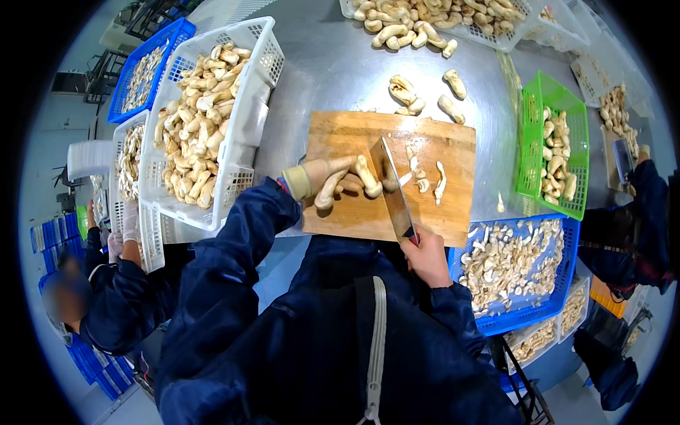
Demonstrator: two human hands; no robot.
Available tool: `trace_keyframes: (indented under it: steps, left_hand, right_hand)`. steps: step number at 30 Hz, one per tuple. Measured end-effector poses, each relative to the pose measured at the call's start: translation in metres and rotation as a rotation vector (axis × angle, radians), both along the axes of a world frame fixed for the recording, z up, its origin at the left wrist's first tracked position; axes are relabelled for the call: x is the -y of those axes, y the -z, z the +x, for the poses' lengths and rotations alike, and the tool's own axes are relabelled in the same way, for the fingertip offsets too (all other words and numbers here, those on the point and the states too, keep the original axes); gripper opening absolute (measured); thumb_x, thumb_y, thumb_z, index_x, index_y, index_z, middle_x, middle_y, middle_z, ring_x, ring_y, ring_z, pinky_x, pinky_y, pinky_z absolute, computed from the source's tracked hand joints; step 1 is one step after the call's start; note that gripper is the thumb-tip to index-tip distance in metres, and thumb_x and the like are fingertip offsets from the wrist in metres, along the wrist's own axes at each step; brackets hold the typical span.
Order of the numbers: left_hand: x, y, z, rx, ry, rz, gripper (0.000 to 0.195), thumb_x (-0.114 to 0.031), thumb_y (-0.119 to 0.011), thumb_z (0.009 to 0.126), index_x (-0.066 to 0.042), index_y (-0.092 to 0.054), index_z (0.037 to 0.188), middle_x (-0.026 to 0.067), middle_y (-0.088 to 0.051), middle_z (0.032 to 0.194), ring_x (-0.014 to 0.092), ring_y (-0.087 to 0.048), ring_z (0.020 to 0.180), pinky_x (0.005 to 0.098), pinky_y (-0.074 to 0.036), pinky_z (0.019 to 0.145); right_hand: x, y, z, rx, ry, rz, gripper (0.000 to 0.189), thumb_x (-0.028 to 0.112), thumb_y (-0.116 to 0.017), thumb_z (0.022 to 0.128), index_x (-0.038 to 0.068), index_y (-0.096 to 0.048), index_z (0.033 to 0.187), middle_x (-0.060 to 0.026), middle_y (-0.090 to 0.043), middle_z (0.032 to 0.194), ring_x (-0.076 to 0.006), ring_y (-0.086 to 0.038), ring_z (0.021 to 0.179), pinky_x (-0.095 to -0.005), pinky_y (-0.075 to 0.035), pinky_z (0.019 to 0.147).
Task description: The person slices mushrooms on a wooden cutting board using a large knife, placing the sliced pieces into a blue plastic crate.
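Note:
My right hand point(429, 257) grips the handle of a cleaver point(393, 186), whose broad blade stands on edge over the wooden cutting board point(340, 133). Left of the blade, my left hand point(319, 172), with a beige cuff at the wrist, is on the board. Its fingers hold a whole mushroom point(366, 178) close to the blade. A second, curved mushroom point(329, 190) lies under the same hand, against the palm side. Right of the blade are several small cut pieces point(421, 178) and a thin mushroom slice point(440, 183).
Whole mushrooms point(402, 90) lie beyond the board on the steel table point(329, 69). A full white crate point(212, 220) stands left, a green basket point(555, 87) right. A blue tray of slices point(510, 265) sits front right. Co-workers point(127, 297) are at both sides.

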State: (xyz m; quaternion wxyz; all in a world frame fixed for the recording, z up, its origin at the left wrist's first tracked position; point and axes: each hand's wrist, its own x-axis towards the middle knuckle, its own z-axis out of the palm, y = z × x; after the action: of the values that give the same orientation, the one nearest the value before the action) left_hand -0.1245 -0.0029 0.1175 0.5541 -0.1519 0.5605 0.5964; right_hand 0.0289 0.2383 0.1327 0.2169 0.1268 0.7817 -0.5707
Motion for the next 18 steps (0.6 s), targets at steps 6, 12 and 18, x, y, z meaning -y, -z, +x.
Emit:
trace_keyframes:
  steps: [6,12,18]
  left_hand:
    - [-0.030,0.017,0.032,-0.313,-0.154,-0.245,0.032,-0.028,-0.064,0.085,-0.006,-0.056,0.106,0.0038,-0.064,0.089,0.012,-0.061,0.075,0.0272,-0.048,0.061]
    - [-0.051,0.030,0.037,-0.463,-0.225,-0.490,0.026,-0.022,-0.063,0.083,-0.001,-0.059,0.097,0.0100,-0.065,0.081,0.018,-0.063,0.067,0.0297,-0.050,0.059]
    - [-0.035,0.065,0.040,-0.844,0.078,-0.744,0.033,-0.025,-0.061,0.082,0.001,-0.058,0.103,0.0199,-0.066,0.092,0.033,-0.064,0.085,0.0370,-0.050,0.073]
  right_hand:
    - [0.011,0.013,0.000,-0.118,-0.025,0.096,0.020,0.010,-0.056,0.079,-0.004,-0.060,0.091,-0.0081,-0.052,0.054,-0.0167,-0.051,0.041,-0.0298,-0.041,0.041]
    - [0.021,-0.031,-0.002,-0.171,-0.098,0.219,0.027,0.008,-0.053,0.078,-0.004,-0.055,0.101,-0.0243,-0.058,0.069,-0.0420,-0.058,0.067,-0.0457,-0.047,0.062]
    - [0.032,-0.022,0.039,-0.412,-0.168,0.376,0.043,0.004,-0.054,0.074,-0.008,-0.046,0.114,-0.0203,-0.056,0.054,-0.0348,-0.058,0.048,-0.0434,-0.048,0.045]
